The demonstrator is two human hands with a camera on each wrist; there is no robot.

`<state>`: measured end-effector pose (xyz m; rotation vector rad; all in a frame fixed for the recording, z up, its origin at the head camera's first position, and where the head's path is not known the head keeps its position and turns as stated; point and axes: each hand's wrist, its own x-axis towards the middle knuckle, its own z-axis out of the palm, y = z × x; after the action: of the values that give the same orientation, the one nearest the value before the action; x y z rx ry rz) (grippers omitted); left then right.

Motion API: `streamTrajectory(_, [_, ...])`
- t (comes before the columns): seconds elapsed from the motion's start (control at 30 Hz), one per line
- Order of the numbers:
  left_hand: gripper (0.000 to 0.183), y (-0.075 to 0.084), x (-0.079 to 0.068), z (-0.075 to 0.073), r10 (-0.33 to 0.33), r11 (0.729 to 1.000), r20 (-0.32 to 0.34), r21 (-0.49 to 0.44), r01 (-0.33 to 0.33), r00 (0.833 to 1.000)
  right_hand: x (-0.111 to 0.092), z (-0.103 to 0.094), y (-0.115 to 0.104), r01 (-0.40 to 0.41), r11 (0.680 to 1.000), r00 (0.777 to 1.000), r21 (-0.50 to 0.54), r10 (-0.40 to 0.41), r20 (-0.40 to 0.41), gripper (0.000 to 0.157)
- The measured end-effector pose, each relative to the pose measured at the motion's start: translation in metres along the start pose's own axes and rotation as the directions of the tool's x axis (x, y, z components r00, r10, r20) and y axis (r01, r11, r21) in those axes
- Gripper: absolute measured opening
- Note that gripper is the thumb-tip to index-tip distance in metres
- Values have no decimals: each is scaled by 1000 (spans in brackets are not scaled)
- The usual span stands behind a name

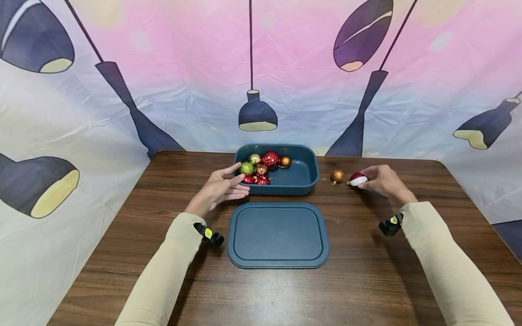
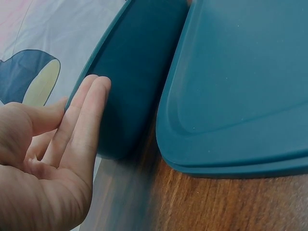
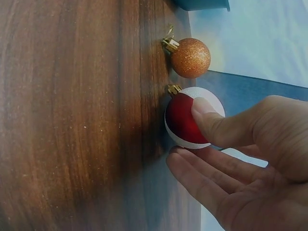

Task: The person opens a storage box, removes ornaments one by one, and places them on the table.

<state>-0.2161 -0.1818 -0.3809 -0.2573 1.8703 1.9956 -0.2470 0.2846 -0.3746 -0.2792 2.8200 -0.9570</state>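
My right hand point(image 1: 382, 181) pinches a red-and-white Christmas bauble point(image 3: 185, 120) between thumb and fingers, low over the wooden table. Just left of it lies an orange glitter bauble point(image 1: 336, 176) with a gold cap. My left hand point(image 1: 220, 188) is at the front left corner of a dark teal box point(image 1: 302, 189). Its fingers are fairly straight against the outer wall point(image 2: 130, 91), the thumb near the rim. Inside the box, mostly toward the left, sit several baubles, among them a green one point(image 1: 246, 169) and a large red one point(image 1: 271, 159).
A flat teal lid point(image 1: 278, 235) lies on the table point(image 1: 367, 280) in front of the box. Behind the table's far edge hangs a cloth backdrop point(image 1: 195, 90) printed with lamps. Both wrists carry small black cameras point(image 1: 391, 225).
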Motion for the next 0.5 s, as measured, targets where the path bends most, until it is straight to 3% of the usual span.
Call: streamTrajectory(0.5, [65,0,0,-1,4,1000,11,-8,-4,1000,-2,-11,-8,-30,1000,1000,8,30,3,54])
